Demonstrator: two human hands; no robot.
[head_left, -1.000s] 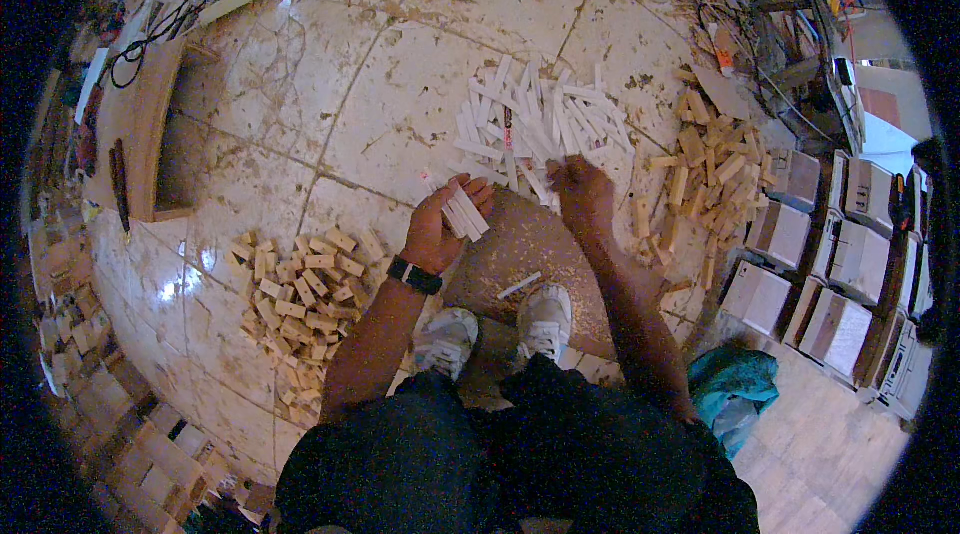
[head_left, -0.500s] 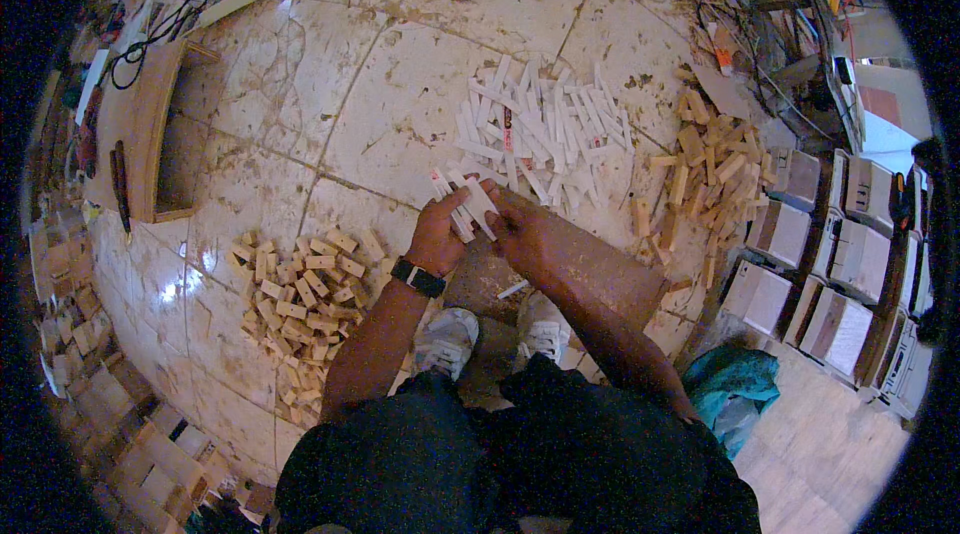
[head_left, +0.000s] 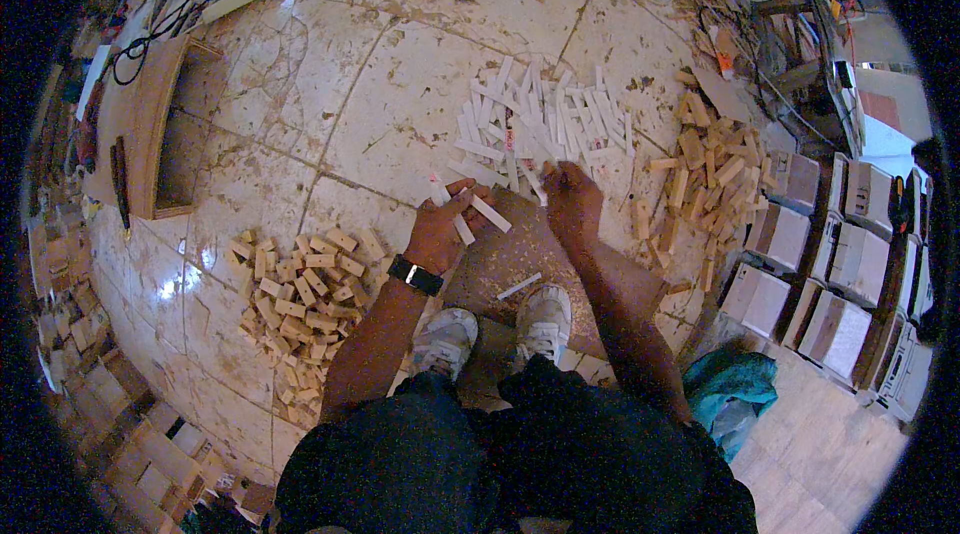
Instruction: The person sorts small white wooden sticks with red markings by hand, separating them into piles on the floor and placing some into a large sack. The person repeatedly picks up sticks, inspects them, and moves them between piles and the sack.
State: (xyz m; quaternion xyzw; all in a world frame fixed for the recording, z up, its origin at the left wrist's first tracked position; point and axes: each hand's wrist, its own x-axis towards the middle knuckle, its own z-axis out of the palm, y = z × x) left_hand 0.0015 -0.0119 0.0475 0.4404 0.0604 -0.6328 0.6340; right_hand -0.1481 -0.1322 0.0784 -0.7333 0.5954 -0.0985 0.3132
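Note:
Several flat white strips (head_left: 489,215) are in my left hand (head_left: 437,232), which is closed around them in front of me; they fan out past its fingers. My right hand (head_left: 575,207) is at the near edge of a loose pile of white strips (head_left: 575,119), its fingers curled together. One white strip (head_left: 533,183) lies right beside its fingertips; whether they grip anything is hidden. A single white strip (head_left: 519,286) lies on the brown board (head_left: 600,284) in front of my shoes.
A heap of small wooden blocks (head_left: 305,294) sits to the left, longer wooden pieces (head_left: 710,164) to the right. An open wooden box (head_left: 130,149) stands far left. Stacked pale boxes (head_left: 840,269) and a teal bag (head_left: 728,394) are at the right.
My right hand has left the strips in my left hand and moved right and away from me, to the pile's edge. My left hand keeps its strips and has barely moved.

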